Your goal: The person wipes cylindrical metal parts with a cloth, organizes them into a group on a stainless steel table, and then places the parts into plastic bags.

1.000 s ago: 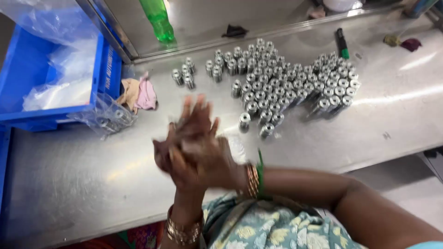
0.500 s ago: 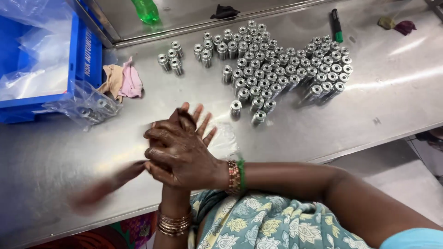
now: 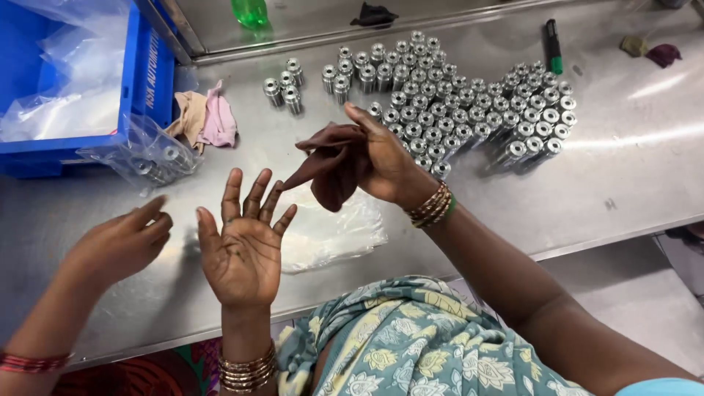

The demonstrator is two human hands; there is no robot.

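Our right hand (image 3: 381,158) is closed around a dark maroon cloth (image 3: 330,165), gripping it just above the steel table (image 3: 623,191). Our left hand (image 3: 246,246) is raised palm up with the fingers spread, holding nothing; the cloth's tip hangs close to its fingertips, and we cannot tell whether it touches them.

At the near left, another person's hand (image 3: 121,242) rests loosely curled over the table, also holding nothing.

As for progress, a big cluster of small shiny metal cylinders (image 3: 469,110) stands upright in rows on the far side, with a small group (image 3: 284,86) set apart to its left. A clear plastic bag (image 3: 330,227) lies flat beneath our hands, and another bag with parts (image 3: 147,158) leans by the blue crate (image 3: 139,81). We judge the wiping to be under way; how many pieces are already cleaned, the view does not show.
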